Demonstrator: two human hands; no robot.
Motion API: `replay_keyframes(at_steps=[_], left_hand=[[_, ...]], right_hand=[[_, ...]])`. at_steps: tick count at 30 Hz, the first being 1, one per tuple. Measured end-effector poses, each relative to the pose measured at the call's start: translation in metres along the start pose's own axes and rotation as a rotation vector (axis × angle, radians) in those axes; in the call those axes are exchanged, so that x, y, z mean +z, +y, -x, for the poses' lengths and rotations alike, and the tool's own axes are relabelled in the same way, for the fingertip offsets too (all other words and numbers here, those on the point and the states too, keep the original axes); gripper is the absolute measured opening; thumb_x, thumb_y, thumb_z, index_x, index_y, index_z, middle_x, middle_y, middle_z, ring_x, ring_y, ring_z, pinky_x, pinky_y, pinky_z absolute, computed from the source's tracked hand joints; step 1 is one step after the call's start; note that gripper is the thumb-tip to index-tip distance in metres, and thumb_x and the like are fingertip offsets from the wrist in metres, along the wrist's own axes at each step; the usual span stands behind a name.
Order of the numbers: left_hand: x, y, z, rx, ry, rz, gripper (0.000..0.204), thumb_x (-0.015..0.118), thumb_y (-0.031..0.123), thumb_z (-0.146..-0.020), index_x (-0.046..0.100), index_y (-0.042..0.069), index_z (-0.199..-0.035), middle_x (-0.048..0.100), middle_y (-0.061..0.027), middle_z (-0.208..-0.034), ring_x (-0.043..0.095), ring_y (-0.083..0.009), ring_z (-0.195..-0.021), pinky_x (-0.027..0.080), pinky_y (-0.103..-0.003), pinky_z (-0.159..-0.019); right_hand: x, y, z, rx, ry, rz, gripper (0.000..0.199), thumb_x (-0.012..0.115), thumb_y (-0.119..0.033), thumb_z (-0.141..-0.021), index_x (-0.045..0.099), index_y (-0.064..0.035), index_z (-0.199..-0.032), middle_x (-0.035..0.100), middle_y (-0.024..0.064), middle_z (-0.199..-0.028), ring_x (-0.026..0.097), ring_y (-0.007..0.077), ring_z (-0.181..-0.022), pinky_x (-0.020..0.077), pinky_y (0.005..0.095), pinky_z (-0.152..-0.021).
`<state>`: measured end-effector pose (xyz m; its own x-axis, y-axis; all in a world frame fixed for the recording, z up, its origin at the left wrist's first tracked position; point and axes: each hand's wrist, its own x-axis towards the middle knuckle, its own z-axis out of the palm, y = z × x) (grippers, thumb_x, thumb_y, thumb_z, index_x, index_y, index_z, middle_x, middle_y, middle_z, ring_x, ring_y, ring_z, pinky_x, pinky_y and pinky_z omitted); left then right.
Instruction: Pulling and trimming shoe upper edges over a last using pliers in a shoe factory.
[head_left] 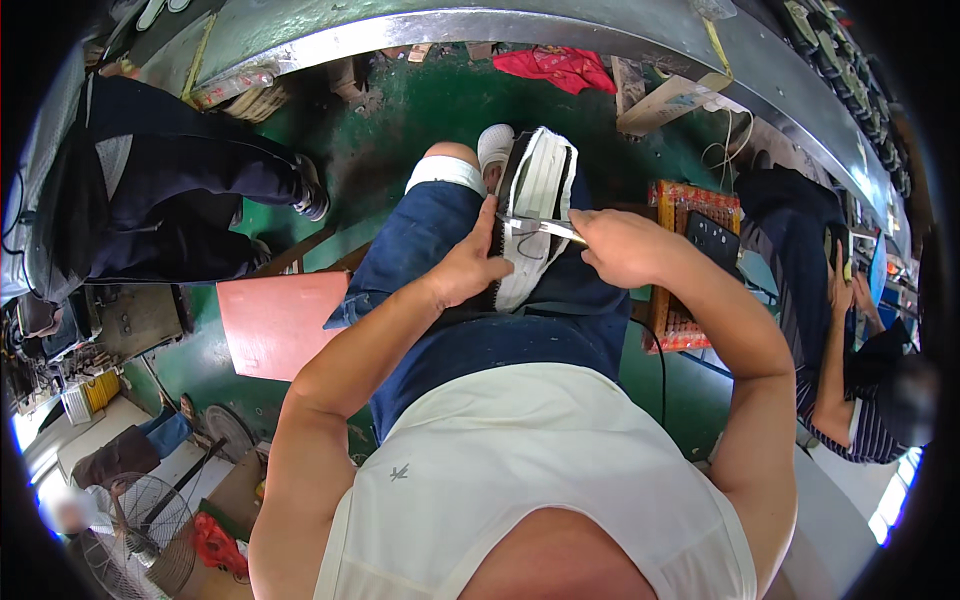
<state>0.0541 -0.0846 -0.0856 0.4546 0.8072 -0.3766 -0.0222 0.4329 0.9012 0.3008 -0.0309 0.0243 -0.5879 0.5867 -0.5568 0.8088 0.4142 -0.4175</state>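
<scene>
Green floor, workshop grade, with a steel-edged bench curving along its far side.

Principal item: one long white piece, black-edged, laid lengthwise over the blue trousers of the seated person. Left hand: thumb on the white face, forefinger at the black edge, pinching the piece. Right hand: fingers curled round the handle of a silver tool — scissors or pliers, I could not tell. Its head lay across the piece, close to the left forefinger; whether its jaws were parted, I could not make out.

Risks, as I judged them: a slip of the tool could have nicked that forefinger, its head being so near; the piece, backed only by soft cloth, might have twisted under a hard push — the pinch being at one edge.

Surroundings: to the left, a pink board and a co-worker in dark trousers; to the right, a black box and a second co-worker; beyond the knees, a red cloth.
</scene>
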Motion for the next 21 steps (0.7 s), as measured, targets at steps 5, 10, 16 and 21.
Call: replay_keyframes(at_steps=[5, 10, 16, 21], left_hand=[[0.019, 0.038, 0.001, -0.13, 0.21, 0.673, 0.07, 0.041, 0.041, -0.107, 0.019, -0.001, -0.159, 0.036, -0.016, -0.158, 0.039, -0.0241, -0.143, 0.032, -0.032, -0.115], [0.016, -0.021, -0.03, 0.04, 0.67, -0.029, 0.061, 0.03, 0.045, -0.109, 0.06, -0.003, -0.134, 0.066, -0.024, -0.125, 0.062, -0.036, -0.12, 0.046, -0.039, -0.104], [0.01, -0.001, -0.023, 0.203, 0.649, -0.436, 0.048, 0.036, 0.03, -0.109, 0.059, -0.005, -0.132, 0.064, -0.0327, -0.119, 0.061, -0.0472, -0.115, 0.05, -0.045, -0.097], [0.012, -0.004, -0.023, 0.309, 0.592, -0.506, 0.046, 0.041, 0.024, -0.107, 0.049, -0.005, -0.142, 0.058, -0.0314, -0.131, 0.061, -0.0463, -0.116, 0.049, -0.043, -0.099]], right_hand=[[-0.018, -0.012, -0.011, -0.069, -0.188, 0.162, 0.026, 0.065, -0.021, -0.09, 0.062, 0.0042, -0.097, 0.068, 0.023, -0.086, 0.066, 0.0444, -0.089, 0.0519, 0.0527, -0.08], [0.056, -0.017, -0.006, -0.093, 0.231, -0.144, 0.026, 0.064, -0.022, -0.09, 0.059, 0.0004, -0.103, 0.067, 0.0237, -0.092, 0.066, 0.0425, -0.089, 0.0518, 0.0516, -0.079], [0.014, -0.005, -0.003, 0.003, 0.179, -0.143, 0.056, 0.065, -0.008, -0.089, 0.042, 0.0102, -0.137, 0.055, 0.0324, -0.128, 0.053, 0.0463, -0.122, 0.0441, 0.0462, -0.105], [0.008, 0.015, -0.031, -0.004, 0.389, 0.064, 0.031, 0.062, -0.013, -0.091, 0.055, 0.0047, -0.116, 0.064, 0.0257, -0.102, 0.063, 0.0434, -0.098, 0.0516, 0.0485, -0.086]])
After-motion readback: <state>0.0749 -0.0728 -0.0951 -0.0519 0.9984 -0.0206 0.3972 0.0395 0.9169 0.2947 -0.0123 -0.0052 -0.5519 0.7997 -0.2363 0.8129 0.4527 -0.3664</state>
